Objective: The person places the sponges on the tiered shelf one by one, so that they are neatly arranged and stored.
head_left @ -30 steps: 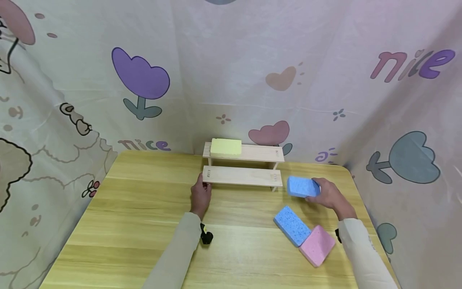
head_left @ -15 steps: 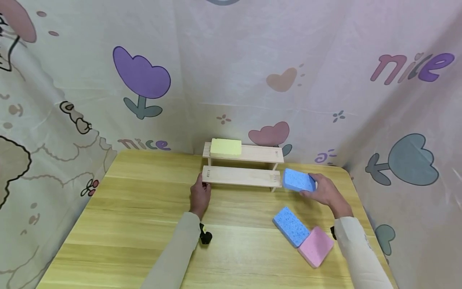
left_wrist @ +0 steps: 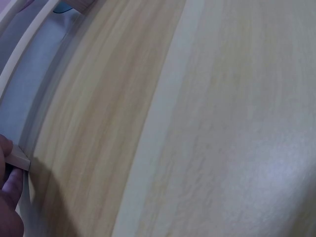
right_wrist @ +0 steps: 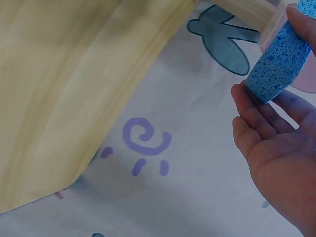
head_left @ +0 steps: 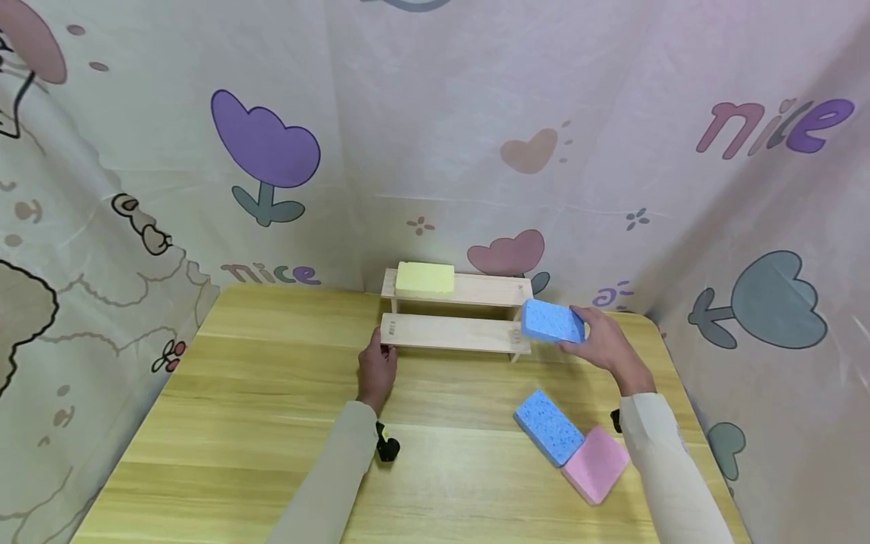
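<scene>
My right hand (head_left: 607,349) grips a blue sponge (head_left: 552,321) by its right end, thumb on one side and fingers on the other. The porous sponge (right_wrist: 281,59) also shows in the right wrist view. It is held up over the right end of the lower board of a two-tier wooden shelf (head_left: 451,332); whether it touches the board I cannot tell. At the shelf's front left corner my left hand (head_left: 377,372) holds the wood, and the left wrist view shows its fingers pinching a wooden piece (left_wrist: 19,160). A yellow sponge (head_left: 425,279) lies on the upper board's left part.
Another blue sponge (head_left: 549,428) and a pink sponge (head_left: 596,465) lie touching on the wooden table (head_left: 258,423), in front of the right forearm. Behind the shelf hangs a printed cloth (head_left: 408,113), which also covers both sides.
My right hand has carried the blue sponge left and away from me, from beside the shelf to over the lower board's right end. The left hand keeps its hold in place.
</scene>
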`<control>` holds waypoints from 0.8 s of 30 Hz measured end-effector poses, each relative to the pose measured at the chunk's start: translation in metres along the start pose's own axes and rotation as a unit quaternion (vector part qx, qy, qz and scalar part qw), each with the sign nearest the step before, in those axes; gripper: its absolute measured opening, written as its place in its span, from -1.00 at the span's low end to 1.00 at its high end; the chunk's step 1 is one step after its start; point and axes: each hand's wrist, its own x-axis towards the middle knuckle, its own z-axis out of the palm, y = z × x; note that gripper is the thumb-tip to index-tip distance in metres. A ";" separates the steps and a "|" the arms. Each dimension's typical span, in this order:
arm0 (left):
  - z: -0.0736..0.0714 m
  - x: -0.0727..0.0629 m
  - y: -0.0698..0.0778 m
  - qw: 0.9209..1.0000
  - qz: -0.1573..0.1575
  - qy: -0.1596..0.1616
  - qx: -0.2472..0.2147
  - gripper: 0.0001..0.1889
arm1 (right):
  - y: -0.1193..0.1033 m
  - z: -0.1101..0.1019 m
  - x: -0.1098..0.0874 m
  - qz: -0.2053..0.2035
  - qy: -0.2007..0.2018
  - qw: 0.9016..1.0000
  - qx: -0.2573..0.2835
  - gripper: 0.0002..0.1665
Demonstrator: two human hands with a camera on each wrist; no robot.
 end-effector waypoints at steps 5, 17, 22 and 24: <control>0.001 0.000 -0.001 1.000 0.003 0.004 0.003 -0.42 | -0.011 -0.006 0.008 -0.003 -0.001 1.000 0.002 0.05; 0.002 0.000 0.000 1.000 0.009 0.014 0.011 -0.42 | -0.032 -0.011 0.026 0.001 0.001 0.999 0.043 0.03; 0.001 0.000 0.000 1.000 0.005 0.009 0.006 -0.43 | -0.040 -0.008 0.036 -0.010 0.009 0.999 0.045 0.01; 0.001 0.000 0.000 1.000 0.005 0.008 0.003 -0.43 | -0.043 -0.006 0.040 -0.014 0.010 0.999 0.043 0.00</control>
